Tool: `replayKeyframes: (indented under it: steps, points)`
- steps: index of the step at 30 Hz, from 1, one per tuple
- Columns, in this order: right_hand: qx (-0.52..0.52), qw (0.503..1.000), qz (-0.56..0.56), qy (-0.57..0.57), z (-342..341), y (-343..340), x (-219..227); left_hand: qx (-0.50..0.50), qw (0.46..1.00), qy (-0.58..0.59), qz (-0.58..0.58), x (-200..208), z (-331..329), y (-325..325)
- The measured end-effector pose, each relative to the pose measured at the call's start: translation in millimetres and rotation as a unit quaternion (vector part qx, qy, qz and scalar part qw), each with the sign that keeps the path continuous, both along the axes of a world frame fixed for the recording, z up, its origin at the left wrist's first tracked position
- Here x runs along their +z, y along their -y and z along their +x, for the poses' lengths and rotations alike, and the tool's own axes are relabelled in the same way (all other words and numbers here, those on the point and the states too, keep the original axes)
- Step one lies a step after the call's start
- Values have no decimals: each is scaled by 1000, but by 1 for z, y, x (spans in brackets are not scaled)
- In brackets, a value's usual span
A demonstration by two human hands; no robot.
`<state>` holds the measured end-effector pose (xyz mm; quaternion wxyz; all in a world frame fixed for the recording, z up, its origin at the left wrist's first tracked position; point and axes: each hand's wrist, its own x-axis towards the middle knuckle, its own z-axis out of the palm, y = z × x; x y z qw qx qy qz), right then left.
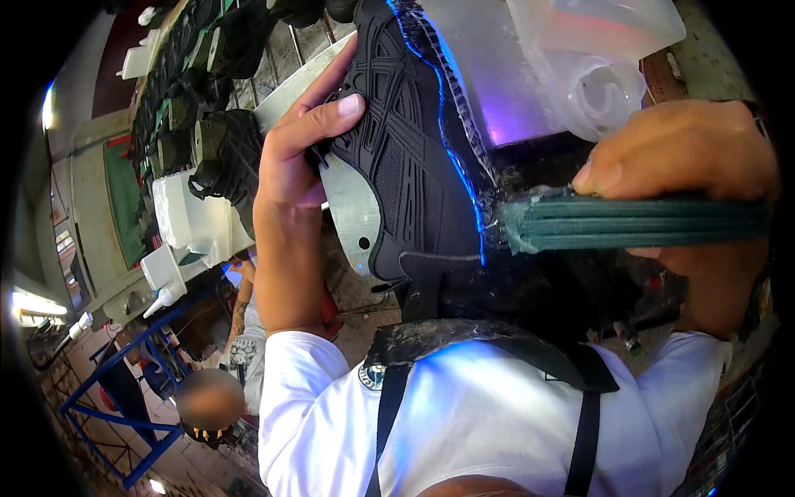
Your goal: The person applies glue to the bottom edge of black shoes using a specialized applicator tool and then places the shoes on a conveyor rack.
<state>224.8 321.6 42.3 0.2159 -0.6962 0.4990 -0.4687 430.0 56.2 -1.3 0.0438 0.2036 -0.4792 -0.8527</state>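
Observation:
My left hand point(319, 124) grips a black shoe upper point(410, 157) stretched over a pale green last point(352, 203), its thumb pressed on the upper's side. A glowing blue line runs along the upper's lower edge, beside a strip of rough stitching. In my right hand point(679, 153) is a dark green, ridged, flat block point(633, 222), held level with fingers above and thumb partly below. The block's frayed left end reaches the shoe's bottom edge near the heel; whether it touches there I cannot tell.
Several black shoes on lasts point(224, 161) stand on a rack at the left. A clear plastic tub point(600, 33) and a translucent round container point(609, 91) sit at the far right. White bottles point(161, 277) hang by the rack. Another person point(211, 402) is at lower left.

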Motion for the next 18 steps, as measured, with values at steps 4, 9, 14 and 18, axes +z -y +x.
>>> replayKeyframes:
  steps: [4,9,14,18]
  points:
    - [20,993,31,-111,-9,2,30,31,997,-8,67,-5,3,-4]
    - [92,991,36,-85,-23,17,37,76,988,8,137,-7,10,-8]
    - [106,992,66,-19,-33,17,47,60,957,-13,285,-8,12,-8]
    - [157,983,48,85,-39,39,42,122,946,-74,291,9,38,-35]
